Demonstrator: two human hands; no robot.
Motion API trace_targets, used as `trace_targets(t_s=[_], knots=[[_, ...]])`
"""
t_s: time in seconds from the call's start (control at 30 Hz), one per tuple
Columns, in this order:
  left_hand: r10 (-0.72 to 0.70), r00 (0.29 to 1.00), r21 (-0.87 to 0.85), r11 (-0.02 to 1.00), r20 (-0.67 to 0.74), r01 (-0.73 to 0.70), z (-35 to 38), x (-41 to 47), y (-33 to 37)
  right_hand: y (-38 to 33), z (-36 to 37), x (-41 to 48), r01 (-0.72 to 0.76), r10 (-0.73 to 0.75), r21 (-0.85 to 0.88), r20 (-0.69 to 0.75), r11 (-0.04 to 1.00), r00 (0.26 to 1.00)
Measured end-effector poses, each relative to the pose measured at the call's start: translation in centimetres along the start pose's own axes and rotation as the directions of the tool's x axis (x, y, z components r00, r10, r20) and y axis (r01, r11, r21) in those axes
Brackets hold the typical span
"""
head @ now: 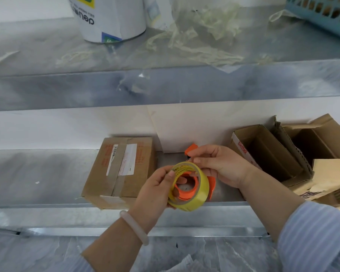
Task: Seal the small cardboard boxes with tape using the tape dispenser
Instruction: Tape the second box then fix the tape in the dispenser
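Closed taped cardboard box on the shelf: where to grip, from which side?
Grip the closed brown taped cardboard box across its two long side walls, at the near end by the front edge of the metal shelf, coming from the front. It lies flat, long axis running away from the camera. Its left side is free; the left hand holding the yellow tape roll crowds its right.

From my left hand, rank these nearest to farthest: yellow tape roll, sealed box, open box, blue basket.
1. yellow tape roll, in the left hand
2. sealed box, just left
3. open box, right
4. blue basket, top shelf, far right
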State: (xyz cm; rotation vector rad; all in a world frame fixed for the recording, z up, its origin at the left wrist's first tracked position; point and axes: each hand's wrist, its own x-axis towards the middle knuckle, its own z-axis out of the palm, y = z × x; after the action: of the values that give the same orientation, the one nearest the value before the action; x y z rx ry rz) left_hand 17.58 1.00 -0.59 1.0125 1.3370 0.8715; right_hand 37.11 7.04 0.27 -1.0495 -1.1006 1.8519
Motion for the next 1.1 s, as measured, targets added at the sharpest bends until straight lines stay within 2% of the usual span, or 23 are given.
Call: trace_targets(t_s=[0.07,0.17,0.27,0.43,0.53,0.6,0.67,0.73,0.83,0.9,1.1], knots=[[0.014,1.0,0.031,0.999,-0.008,-0.014,0.3,0.1,-0.3,0.0,0.4,0.1,0.063,-0.073,-0.119,-0.083,0.991,0.994],[0.053,0.998,0.106,0.993,-0.044,-0.048,0.7,0.6,-0.9,-0.2,0.5,0.1,0.123,-0.161,-0.256,-0.134,0.959,0.978],[0.059,0.992,0.161,0.986,-0.112,-0.04,0.9,1.1,-1.5,-0.4,-0.3,0.0,0.163,-0.226,-0.288,-0.199,0.943,0.954],[0.006,0.974,0.194,0.98,-0.226,0.04,2.2,1.9,-2.1,0.1,-1.5,0.9,0.122,-0.311,-0.448,-0.378,0.886,0.872],[0.003,0.966,0.262,0.963,-0.26,0.068,2.9,3.1,-2.4,1.0,-1.0,1.0,0.117,-0.349,-0.443,-0.489,0.889,0.799],[-0.01,0.962,0.288,0.953,-0.274,0.092,3.0,4.0,-2.7,1.8,-0.9,0.8,0.059,-0.337,-0.47,-0.534,0.881,0.776],[-0.005,0.961,0.32,0.943,-0.275,0.097,3.0,4.6,-3.3,2.6,-1.0,0.7,-0.013,-0.323,-0.533,-0.532,0.846,0.783],[0.049,0.963,0.357,0.933,-0.264,0.05,3.1,5.0,-3.9,3.2,-1.2,0.8,-0.026,-0.339,-0.579,-0.511,0.815,0.79],[0.087,0.966,0.478,0.877,-0.243,0.041,3.4,5.3,-4.5,4.1,-1.6,1.0,-0.031,-0.317,-0.572,-0.498,0.82,0.807],[0.08,0.967,0.548,0.834,-0.241,0.068,3.5,5.6,-4.6,4.8,-1.7,1.1,-0.052,-0.287,-0.559,-0.502,0.828,0.816],[0.011,0.967,0.611,0.777,-0.254,0.151,3.3,7.7,-5.2,5.9,-1.6,1.2,-0.057,-0.287,-0.566,-0.5,0.823,0.817]])
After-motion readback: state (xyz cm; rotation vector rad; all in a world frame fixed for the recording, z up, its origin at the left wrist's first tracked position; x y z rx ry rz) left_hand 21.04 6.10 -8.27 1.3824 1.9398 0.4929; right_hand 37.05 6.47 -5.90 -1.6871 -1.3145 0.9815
